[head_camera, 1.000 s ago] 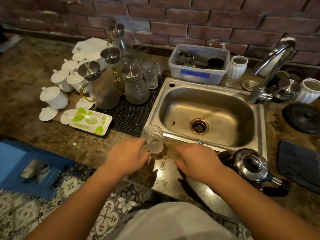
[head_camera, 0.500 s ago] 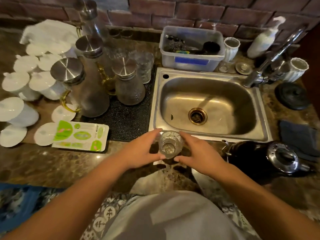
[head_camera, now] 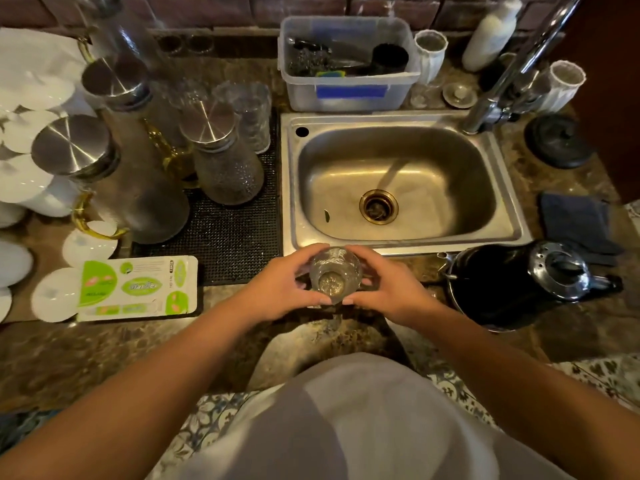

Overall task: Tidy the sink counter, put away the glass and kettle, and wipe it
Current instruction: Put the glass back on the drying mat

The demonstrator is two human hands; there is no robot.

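Together — hands point(head_camera: 284, 289) (cupped) round glass point(head_camera: 334, 275)

1. One view only: the camera sits on my head, looking forward and steeply down over my chest and both forearms.
2. It faces the brick wall point(head_camera: 214, 8) behind the counter; the sink point(head_camera: 398, 183) lies just right of centre.
3. Close range: my left hand point(head_camera: 277, 289) and right hand point(head_camera: 391, 292) fall mid-frame.
4. Wide-angle lens; counter point(head_camera: 86, 355) edges bow outward.
5. No second view, so nothing shared.
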